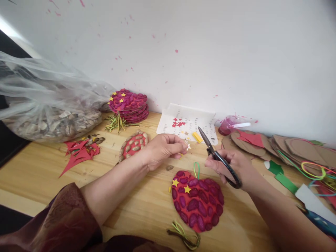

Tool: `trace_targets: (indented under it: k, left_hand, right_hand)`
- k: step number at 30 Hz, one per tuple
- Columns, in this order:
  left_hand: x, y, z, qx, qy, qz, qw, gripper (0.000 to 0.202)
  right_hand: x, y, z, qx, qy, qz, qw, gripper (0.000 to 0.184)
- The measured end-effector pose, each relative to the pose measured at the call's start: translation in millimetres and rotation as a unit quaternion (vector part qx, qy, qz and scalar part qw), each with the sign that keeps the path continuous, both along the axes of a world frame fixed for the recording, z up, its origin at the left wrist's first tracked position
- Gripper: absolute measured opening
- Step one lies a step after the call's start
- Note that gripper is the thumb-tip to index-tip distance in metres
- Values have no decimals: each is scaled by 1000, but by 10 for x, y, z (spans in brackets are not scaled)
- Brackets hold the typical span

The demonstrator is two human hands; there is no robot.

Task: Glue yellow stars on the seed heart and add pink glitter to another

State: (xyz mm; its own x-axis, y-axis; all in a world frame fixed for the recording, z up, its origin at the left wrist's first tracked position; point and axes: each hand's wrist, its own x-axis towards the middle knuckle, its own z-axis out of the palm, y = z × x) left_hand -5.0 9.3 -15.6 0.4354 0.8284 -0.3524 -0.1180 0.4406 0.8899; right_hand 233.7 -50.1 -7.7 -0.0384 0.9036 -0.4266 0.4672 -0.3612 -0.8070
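Between thumb and fingertips, my left hand (168, 148) pinches a small pale paper star (188, 146) above the table. A pair of black-handled scissors (222, 159) is in my right hand (233, 166), the blades pointing up and to the left, away from the star. Just below my hands lies a red heart (198, 199) covered with purple-painted shells, with a green loop at its top and yellow stars on its upper left. Under it rests a bundle of green and brown strings (185, 236).
Left stand a plastic bag of shells (52, 122), red paper scraps (82, 152) and a stack of decorated hearts (128, 106). Behind my hands is a white sheet (168, 117) with red stars. Rightward are a pink paint cup (226, 125) and cardboard shapes (246, 143).
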Motion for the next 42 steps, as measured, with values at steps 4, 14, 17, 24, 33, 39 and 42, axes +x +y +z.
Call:
trace_targets:
  k: [4, 14, 17, 24, 33, 39, 42]
  left_hand:
    - [12, -49, -2, 9, -10, -36, 999, 19]
    - [22, -94, 25, 2, -2, -79, 997, 18]
    - [-12, -68, 28, 0, -20, -94, 995, 17]
    - [-110, 36, 79, -16, -20, -93, 995, 21]
    - [-133, 45, 70, -26, -13, -109, 994, 24]
    - [-118, 52, 88, -27, 18, -114, 993, 19]
    - [-113, 44, 92, -29, 25, -109, 993, 19]
  right_hand:
    - [-90, -60, 61, 4, 40, 1, 999, 39]
    - [-123, -96, 72, -3, 59, -3, 998, 38]
    - [-27, -75, 94, -5, 34, 45, 998, 39]
    - [264, -8, 193, 8, -32, 174, 984, 50]
    - [284, 8, 240, -19, -90, 256, 962, 54]
    - [263, -6, 207, -20, -122, 262, 957, 50]
    - [226, 7, 213, -26, -124, 264, 956, 51]
